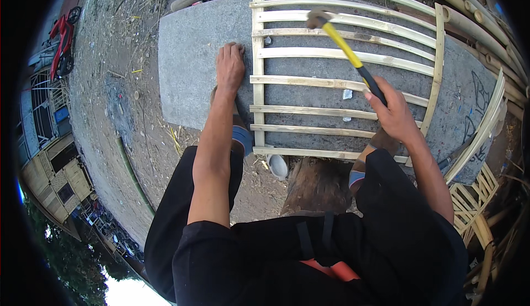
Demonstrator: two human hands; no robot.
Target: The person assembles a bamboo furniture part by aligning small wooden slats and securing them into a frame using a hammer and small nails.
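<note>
A hammer (346, 49) with a yellow and black handle is gripped in my right hand (393, 110). Its metal head is raised over the upper slats of a pale bamboo frame (345, 80). The frame lies flat on a grey slab, with several slats running across between two end strips. My left hand (230, 66) rests on the slab just left of the frame's left end strip (258, 66), its fingers curled closed. Whatever those fingers may hold is hidden.
The grey slab (190, 57) carries small whitish scraps. A bundle of bamboo strips (479, 126) leans at its right end. Bamboo poles (458, 0) lie along the far right. Near my legs are a wooden stump (316, 187) and a pale cup (277, 166). A red motorcycle (63, 44) stands far left.
</note>
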